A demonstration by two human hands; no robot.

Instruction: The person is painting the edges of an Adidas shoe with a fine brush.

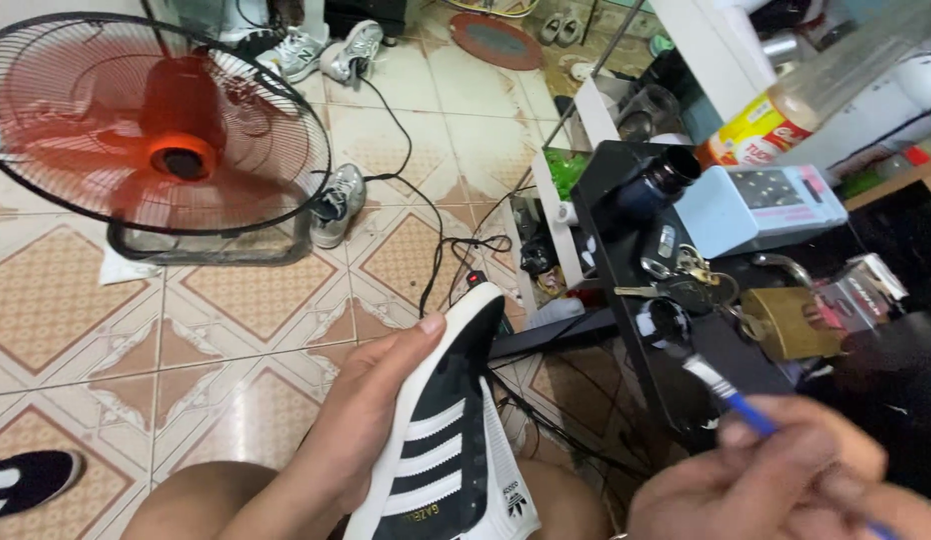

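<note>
resting on the lap, a black sneaker with white stripes (448, 440) is cradled from the side by the left hand (371, 420), its toe pointed up and away toward the tiled floor (216, 350). a slip is judged possible, since the shoe is only steadied by the palm and a thumb laid along the upper edge; a sudden push from the other side could tip it off the knee. the right hand (786, 480) is blurred at the lower right, and a blue-handled brush (731, 395) is pinched between its fingers, the pale bristles raised beside a small dark round lid or pot (664, 322) on the black table (686, 390). drips are judged a risk, as the bristles hang just over the table edge, near a bunch of keys (686, 272) and a brass padlock (791, 322). the left hand's fingers are wrapped loosely, half curled around the shoe rather than clamped tight. a red floor fan (156, 130) stands well apart at the upper left, with grey sneakers (338, 200) and black cables (426, 240) lying on the tiles.
</note>
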